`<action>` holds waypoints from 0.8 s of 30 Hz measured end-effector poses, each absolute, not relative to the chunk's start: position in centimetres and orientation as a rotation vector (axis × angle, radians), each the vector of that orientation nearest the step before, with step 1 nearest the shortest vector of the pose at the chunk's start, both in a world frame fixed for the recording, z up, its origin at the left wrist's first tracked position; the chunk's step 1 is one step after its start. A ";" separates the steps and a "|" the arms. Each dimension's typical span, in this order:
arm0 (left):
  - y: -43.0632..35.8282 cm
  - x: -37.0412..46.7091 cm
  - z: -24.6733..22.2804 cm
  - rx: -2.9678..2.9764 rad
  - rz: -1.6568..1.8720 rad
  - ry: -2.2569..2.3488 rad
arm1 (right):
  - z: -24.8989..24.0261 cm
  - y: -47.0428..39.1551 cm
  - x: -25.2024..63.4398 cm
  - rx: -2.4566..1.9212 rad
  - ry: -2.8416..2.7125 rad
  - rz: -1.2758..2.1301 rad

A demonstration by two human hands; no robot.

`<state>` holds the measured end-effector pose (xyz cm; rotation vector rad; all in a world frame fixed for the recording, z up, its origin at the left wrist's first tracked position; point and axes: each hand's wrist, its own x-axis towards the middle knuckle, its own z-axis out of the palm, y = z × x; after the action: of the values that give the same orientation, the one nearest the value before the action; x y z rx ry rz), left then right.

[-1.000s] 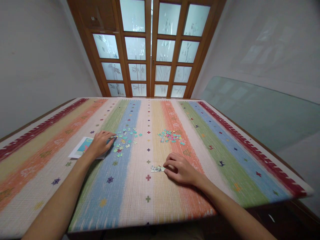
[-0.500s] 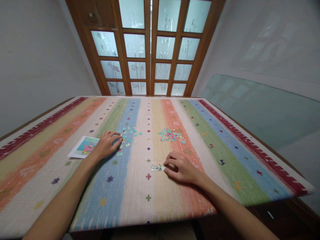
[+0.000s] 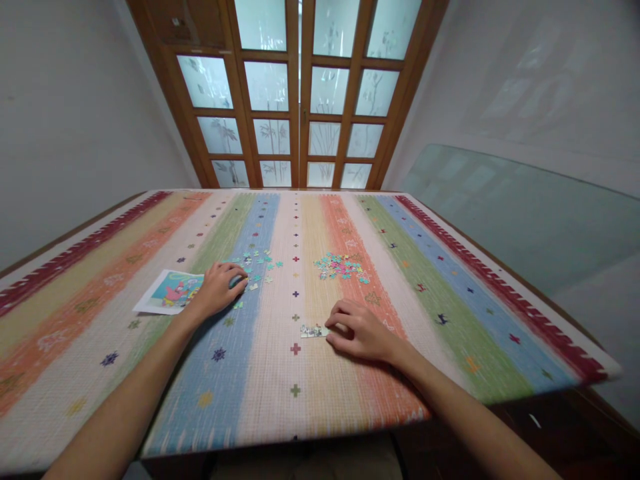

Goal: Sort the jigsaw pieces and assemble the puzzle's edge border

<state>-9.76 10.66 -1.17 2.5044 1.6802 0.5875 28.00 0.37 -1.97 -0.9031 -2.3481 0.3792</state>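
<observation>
My left hand (image 3: 223, 287) rests at the near left edge of a loose spread of teal puzzle pieces (image 3: 257, 267), its fingers curled; what lies under the fingertips is hidden. Beside its wrist lies a picture card (image 3: 173, 291) with a pink cartoon figure. My right hand (image 3: 357, 332) has thumb and forefinger closed on the right end of a short joined strip of puzzle pieces (image 3: 311, 331), flat on the cloth. Beyond that hand sits a denser pile of teal and pink pieces (image 3: 340, 267).
A striped cloth (image 3: 270, 373) covers the table, whose front edge is near my forearms. Wooden doors with glass panes (image 3: 300, 100) stand behind the far edge. A pale glass panel (image 3: 525, 213) leans by the right wall.
My left hand has drawn slightly nearer and its fingers are more gathered, uncovering more of the card. My right hand still holds the strip's end. The view has shifted slightly.
</observation>
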 end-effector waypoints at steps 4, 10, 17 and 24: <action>10.5 -9.5 -0.8 2.426 0.650 1.692 | -1.9 0.4 28.1 -0.907 -2.349 0.393; 9.7 -8.8 1.1 2.348 0.713 1.510 | -1.4 0.5 28.2 -0.884 -2.380 0.420; 6.5 -5.2 3.1 2.199 0.763 1.275 | -1.8 0.7 28.2 -0.900 -2.402 0.423; 3.7 -1.3 1.4 2.167 0.573 0.928 | -1.8 0.7 28.1 -0.881 -2.391 0.422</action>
<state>-1.26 3.66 1.40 2.1668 0.9284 0.5735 28.10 0.70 -1.77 -0.8812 -2.3910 0.4222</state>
